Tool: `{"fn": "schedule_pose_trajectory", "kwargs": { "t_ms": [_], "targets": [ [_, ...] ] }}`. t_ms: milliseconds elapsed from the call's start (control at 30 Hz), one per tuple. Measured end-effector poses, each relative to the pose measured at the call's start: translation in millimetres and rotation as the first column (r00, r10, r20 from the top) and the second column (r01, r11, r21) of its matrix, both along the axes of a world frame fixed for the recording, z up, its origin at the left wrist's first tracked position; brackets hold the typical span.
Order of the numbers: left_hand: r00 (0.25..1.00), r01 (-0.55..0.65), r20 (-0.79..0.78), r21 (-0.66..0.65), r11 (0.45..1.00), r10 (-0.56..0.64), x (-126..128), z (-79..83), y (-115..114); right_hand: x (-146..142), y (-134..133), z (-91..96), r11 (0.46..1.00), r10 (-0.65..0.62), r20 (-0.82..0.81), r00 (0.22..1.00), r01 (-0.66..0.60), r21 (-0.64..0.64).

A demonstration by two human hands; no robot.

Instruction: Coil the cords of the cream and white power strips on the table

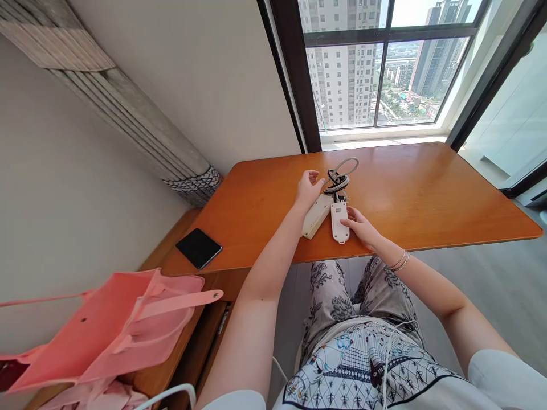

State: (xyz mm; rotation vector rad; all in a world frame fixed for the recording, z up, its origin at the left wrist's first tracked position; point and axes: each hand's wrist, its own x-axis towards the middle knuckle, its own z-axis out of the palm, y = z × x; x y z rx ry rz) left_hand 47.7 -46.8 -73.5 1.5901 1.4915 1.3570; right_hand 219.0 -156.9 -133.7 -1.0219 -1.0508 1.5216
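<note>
Two power strips lie close together near the table's front edge, seen from their backs. The left one is a cream power strip (317,216), lying slanted. Beside it a smaller white power strip (340,222) has a label near its upper end. Beyond them sits a tangled bundle of grey and black cords (339,181), one loop reaching toward the window. My left hand (309,189) is beside the cords, its fingers bent but apart, with nothing visible in it. My right hand (359,226) holds the white strip's right edge, thumb on top; its other fingertips are partly hidden.
The brown wooden table (427,193) stands against a window (384,68). A black phone or small tablet (199,248) lies at its left. Lower left, an open pink bag (111,324) rests on a wooden cabinet. A curtain (141,125) hangs at the left wall.
</note>
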Motion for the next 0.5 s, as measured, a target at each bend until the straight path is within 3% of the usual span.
{"fn": "schedule_pose_trajectory", "kwargs": {
  "t_ms": [133,233,333,500],
  "targets": [
    [0.907,-0.067,-0.422,-0.149,0.987,-0.002,-29.6,-6.8,-43.3,-0.1,-7.8,6.4,0.999,0.035,-0.037,0.999,-0.036,-0.012],
    [0.855,-0.041,-0.498,-0.34,0.939,-0.143,-34.2,-13.9,-76.1,-4.7,-12.1,12.5,0.996,0.087,-0.101,0.991,-0.09,-0.024],
    [0.772,-0.032,-0.597,-0.379,0.925,-0.218,-26.0,-17.4,-95.0,-12.1,-14.7,17.7,0.987,0.154,-0.178,0.972,-0.159,-0.014],
    [0.675,-0.089,-0.695,-0.41,0.908,-0.248,-13.1,-13.1,-101.0,-16.3,-11.8,20.3,0.973,0.228,-0.173,0.958,-0.222,0.057]
  ]
}}
